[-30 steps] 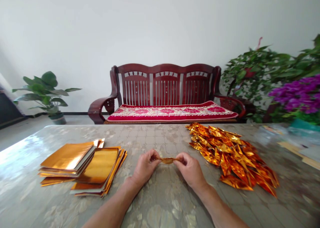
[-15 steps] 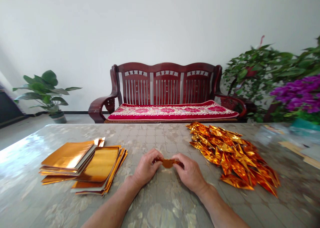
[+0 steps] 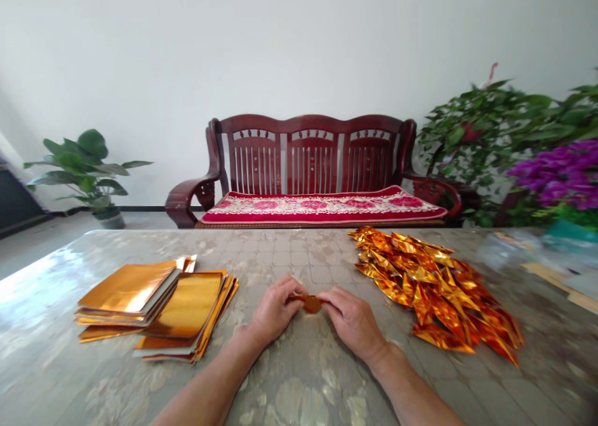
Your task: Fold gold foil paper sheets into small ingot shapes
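Between my two hands is a small folded piece of gold foil paper, its rounded middle showing and its ends hidden by my fingers. My left hand pinches its left end, and my right hand pinches the right end. Both hands are just over the middle of the table. To the left lie stacks of flat gold foil sheets with grey-white undersides. On the right is a heap of folded gold foil pieces with pointed ends.
The table has a glossy patterned cover. Clear plastic bags and papers lie at its right end. Behind it stands a dark red wooden bench with a red floral mat. A potted plant is at left, purple flowers at right.
My right hand has shifted slightly left, and its fingertips have closed in on the foil's right end. My left hand stays nearly still, holding the other end.
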{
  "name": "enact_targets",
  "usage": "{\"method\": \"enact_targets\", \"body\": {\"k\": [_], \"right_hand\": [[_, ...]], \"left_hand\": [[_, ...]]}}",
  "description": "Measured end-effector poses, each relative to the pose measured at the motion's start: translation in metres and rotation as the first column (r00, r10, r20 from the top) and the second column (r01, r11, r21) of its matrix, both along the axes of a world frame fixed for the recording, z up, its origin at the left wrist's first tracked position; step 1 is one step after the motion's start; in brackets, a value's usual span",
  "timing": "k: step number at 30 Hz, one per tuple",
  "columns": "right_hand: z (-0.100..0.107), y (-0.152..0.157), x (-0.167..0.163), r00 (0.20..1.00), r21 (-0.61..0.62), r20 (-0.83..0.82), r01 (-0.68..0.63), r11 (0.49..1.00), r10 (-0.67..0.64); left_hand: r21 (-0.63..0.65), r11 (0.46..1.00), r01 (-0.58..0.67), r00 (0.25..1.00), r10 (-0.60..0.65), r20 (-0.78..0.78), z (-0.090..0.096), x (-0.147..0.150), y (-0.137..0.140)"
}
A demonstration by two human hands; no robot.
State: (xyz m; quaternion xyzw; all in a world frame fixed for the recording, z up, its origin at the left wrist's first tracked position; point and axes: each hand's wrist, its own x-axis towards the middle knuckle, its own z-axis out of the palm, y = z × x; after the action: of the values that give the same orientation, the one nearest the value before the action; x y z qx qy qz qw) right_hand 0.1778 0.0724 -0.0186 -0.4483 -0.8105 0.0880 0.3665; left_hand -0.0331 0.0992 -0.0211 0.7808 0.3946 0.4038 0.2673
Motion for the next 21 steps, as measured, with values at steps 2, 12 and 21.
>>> {"method": "enact_targets", "body": {"k": [2,12,21], "right_hand": [[-0.0011,0.0002,0.0001,1.000,0.006,0.007,-0.001,1.000,0.001],[0.0045,-0.0030,-0.0010,1.000,-0.041,0.021,0.018,0.999,-0.017],[-0.0021,0.0007,0.0047,0.998,0.104,0.004,-0.062,0.993,0.062]], "left_hand": [[-0.006,1.000,-0.007,1.000,0.007,0.006,-0.0002,0.0002,0.0004],[-0.019,0.999,-0.040,0.999,0.040,0.006,-0.0012,-0.0008,0.0023],[0.039,0.995,0.091,0.995,-0.089,-0.053,0.0055,-0.0076,-0.0007]]}}
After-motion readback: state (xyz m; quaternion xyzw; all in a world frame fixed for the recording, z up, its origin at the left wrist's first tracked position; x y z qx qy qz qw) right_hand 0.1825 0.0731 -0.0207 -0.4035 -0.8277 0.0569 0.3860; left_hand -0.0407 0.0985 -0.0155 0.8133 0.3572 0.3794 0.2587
